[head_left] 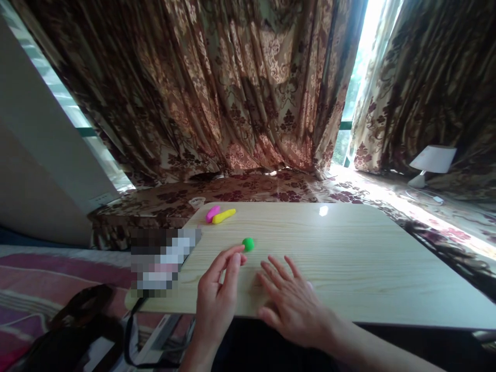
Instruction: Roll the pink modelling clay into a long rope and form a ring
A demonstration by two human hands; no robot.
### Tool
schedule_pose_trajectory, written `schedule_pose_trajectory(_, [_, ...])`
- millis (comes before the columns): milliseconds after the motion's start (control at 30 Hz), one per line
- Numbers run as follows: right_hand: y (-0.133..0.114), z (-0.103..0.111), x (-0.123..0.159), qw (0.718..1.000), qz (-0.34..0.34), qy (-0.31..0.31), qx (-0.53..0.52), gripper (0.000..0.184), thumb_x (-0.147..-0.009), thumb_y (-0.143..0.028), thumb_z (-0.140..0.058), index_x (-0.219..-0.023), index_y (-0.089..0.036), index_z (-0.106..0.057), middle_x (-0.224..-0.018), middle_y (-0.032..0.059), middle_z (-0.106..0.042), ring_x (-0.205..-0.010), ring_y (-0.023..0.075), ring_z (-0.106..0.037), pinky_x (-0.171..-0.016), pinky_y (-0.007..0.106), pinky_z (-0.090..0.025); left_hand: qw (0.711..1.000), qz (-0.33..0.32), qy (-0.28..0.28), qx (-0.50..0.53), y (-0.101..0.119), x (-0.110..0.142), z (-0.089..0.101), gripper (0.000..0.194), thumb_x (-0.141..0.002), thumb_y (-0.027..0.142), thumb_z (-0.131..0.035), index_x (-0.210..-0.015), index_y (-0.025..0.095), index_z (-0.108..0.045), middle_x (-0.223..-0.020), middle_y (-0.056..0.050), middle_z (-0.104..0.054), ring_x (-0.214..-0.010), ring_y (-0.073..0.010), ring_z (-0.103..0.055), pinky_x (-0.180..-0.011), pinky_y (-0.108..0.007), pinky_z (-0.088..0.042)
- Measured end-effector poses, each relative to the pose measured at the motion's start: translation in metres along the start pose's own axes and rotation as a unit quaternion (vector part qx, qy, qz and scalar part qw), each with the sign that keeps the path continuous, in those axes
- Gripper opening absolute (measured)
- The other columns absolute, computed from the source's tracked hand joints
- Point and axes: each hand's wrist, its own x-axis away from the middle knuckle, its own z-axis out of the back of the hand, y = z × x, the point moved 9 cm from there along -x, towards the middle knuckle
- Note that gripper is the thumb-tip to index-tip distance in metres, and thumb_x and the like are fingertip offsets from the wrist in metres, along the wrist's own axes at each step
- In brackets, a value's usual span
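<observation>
A small green ball point(248, 244), with the look of modelling clay, lies on the light wood-grain table point(349, 258). My left hand point(220, 289) is right beside it, index fingertip at the ball's near left side; touching or just short of it, I cannot tell. The thumb stands apart from that finger, and the other fingers are curled and partly hidden. My right hand point(289, 299) is palm down over the table, fingers spread, to the right of the ball. Farther back, a pink clay piece point(213, 214) lies against a longer yellow clay piece point(223, 216).
A clear plastic container point(197, 202) sits just past the table's back left corner. A blurred-out object point(166, 263) with a black strap lies along the left edge. A white lamp point(433, 159) stands at the far right, before patterned curtains point(248, 93).
</observation>
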Motion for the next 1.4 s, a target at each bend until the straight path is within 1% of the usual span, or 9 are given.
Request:
schedule_pose_trajectory(100, [-0.007,0.0,0.007,1.0,0.007,-0.007,-0.016,0.059,-0.09,-0.055,-0.036,-0.138,-0.021,-0.036,-0.144,0.0075,-0.035,-0.138,0.0232,-0.013,-0.111,0.048,-0.005,1.0,0.005,-0.011,0.014,-0.002,0.0,-0.01,0.029,-0.089,0.036,-0.046,-0.105,0.019,-0.063,-0.095,-0.004,-0.067,-0.088,-0.0169,-0.061,-0.082,-0.027,-0.046])
schedule_pose_trajectory(233, [0.045,0.001,-0.045,0.996,-0.085,0.015,-0.021,0.051,-0.093,-0.049,-0.035,-0.132,-0.018,-0.045,-0.139,0.0141,-0.041,-0.134,0.0302,-0.023,-0.105,0.058,-0.013,0.999,-0.012,-0.043,0.021,0.006,0.002,-0.02,0.029,-0.09,0.033,-0.045,-0.108,0.018,-0.061,-0.102,-0.006,-0.065,-0.09,-0.0168,-0.06,-0.084,-0.027,-0.045])
schedule_pose_trajectory(333, [0.075,0.012,-0.069,0.995,-0.089,0.024,-0.045,0.043,-0.097,-0.042,-0.025,-0.125,-0.024,-0.052,-0.129,0.0089,-0.054,-0.127,0.0274,-0.037,-0.099,0.054,-0.028,0.999,-0.016,-0.048,0.008,-0.001,-0.001,-0.015,0.027,-0.089,0.033,-0.046,-0.106,0.019,-0.062,-0.105,-0.006,-0.064,-0.092,-0.0177,-0.06,-0.085,-0.028,-0.045])
schedule_pose_trajectory(567, [0.091,0.038,-0.003,0.992,-0.083,0.041,-0.082,0.03,-0.08,-0.026,-0.06,-0.11,-0.025,-0.063,-0.109,0.0051,-0.065,-0.107,0.0225,-0.053,-0.096,0.04,-0.034,0.996,-0.033,-0.085,0.015,-0.032,-0.004,-0.049,0.021,-0.087,0.028,-0.05,-0.099,0.019,-0.065,-0.103,-0.007,-0.063,-0.098,-0.0188,-0.059,-0.085,-0.03,-0.046])
schedule_pose_trajectory(767, [0.1,0.019,0.004,0.973,-0.146,0.114,-0.141,0.036,-0.085,-0.012,-0.041,-0.116,-0.02,-0.057,-0.098,0.0056,-0.066,-0.08,0.0156,-0.061,-0.074,0.031,-0.049,0.993,-0.05,-0.109,-0.002,-0.022,-0.001,-0.076,0.023,-0.087,0.028,-0.051,-0.103,0.019,-0.064,-0.105,-0.007,-0.062,-0.098,-0.0179,-0.059,-0.082,-0.028,-0.05])
schedule_pose_trajectory(867, [0.097,0.017,0.008,0.964,-0.157,0.133,-0.169,0.034,-0.086,-0.015,-0.042,-0.116,-0.019,-0.056,-0.099,0.0054,-0.065,-0.076,0.0139,-0.062,-0.066,0.026,-0.05,0.991,-0.054,-0.118,-0.015,-0.023,-0.002,-0.079,0.024,-0.087,0.029,-0.05,-0.103,0.018,-0.064,-0.104,-0.008,-0.063,-0.094,-0.0179,-0.061,-0.079,-0.029,-0.052])
schedule_pose_trajectory(1067, [0.068,0.029,0.031,0.971,-0.14,0.106,-0.161,0.017,-0.082,-0.022,-0.057,-0.096,-0.022,-0.066,-0.087,0.0038,-0.065,-0.086,0.0201,-0.059,-0.078,0.032,-0.045,0.986,-0.078,-0.131,-0.064,-0.029,0.001,-0.082,0.022,-0.086,0.026,-0.048,-0.099,0.018,-0.065,-0.098,-0.008,-0.064,-0.092,-0.0193,-0.061,-0.079,-0.031,-0.051])
schedule_pose_trajectory(1200, [0.041,0.026,0.036,0.981,-0.118,0.084,-0.127,0.012,-0.086,-0.023,-0.052,-0.089,-0.023,-0.065,-0.088,0.0034,-0.063,-0.085,0.0197,-0.056,-0.079,0.032,-0.042,0.982,-0.102,-0.111,-0.116,-0.026,0.005,-0.081,0.022,-0.085,0.023,-0.048,-0.099,0.02,-0.064,-0.1,-0.008,-0.062,-0.101,-0.0229,-0.055,-0.094,-0.039,-0.041])
schedule_pose_trajectory(1400, [0.029,0.034,0.036,0.981,-0.119,0.078,-0.134,0.014,-0.087,-0.032,-0.054,-0.09,-0.023,-0.064,-0.087,0.0026,-0.063,-0.083,0.0186,-0.056,-0.079,0.032,-0.04,0.981,-0.091,-0.074,-0.154,-0.03,-0.014,-0.087,0.02,-0.084,0.02,-0.048,-0.092,0.02,-0.066,-0.091,-0.009,-0.064,-0.094,-0.0243,-0.056,-0.09,-0.04,-0.04])
